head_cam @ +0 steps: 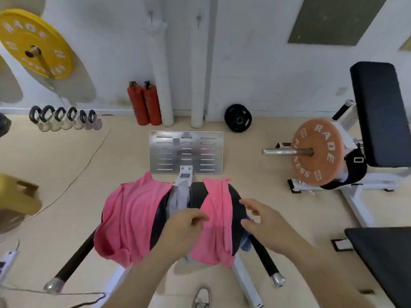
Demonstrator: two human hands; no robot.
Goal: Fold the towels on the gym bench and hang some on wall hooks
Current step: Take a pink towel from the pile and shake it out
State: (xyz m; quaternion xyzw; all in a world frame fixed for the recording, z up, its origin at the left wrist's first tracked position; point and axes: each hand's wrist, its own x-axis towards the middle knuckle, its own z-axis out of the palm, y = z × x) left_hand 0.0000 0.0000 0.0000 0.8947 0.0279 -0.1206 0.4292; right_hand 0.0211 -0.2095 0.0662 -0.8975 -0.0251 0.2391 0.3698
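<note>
Two pink towels lie draped over the black padded rollers of a gym machine. The left pink towel (131, 216) hangs loose and crumpled. The right pink towel (216, 221) lies in a narrower strip. A grey-blue towel (180, 197) sits between the two rollers, and another bit of blue cloth (246, 241) shows at the right roller's far side. My left hand (184, 225) pinches the left edge of the right pink towel. My right hand (264, 218) hovers with spread fingers just right of that towel. Two wall hooks (151, 15) (198, 18) sit high on the white wall.
A metal footplate (209, 152) lies beyond the rollers. Two red extinguishers (144, 105), kettlebells (64, 117) and a black plate (238, 117) line the wall. An orange plate (318, 152) on a bar and a black bench (378, 112) stand right. Black handles (71, 261) (265, 258) jut out.
</note>
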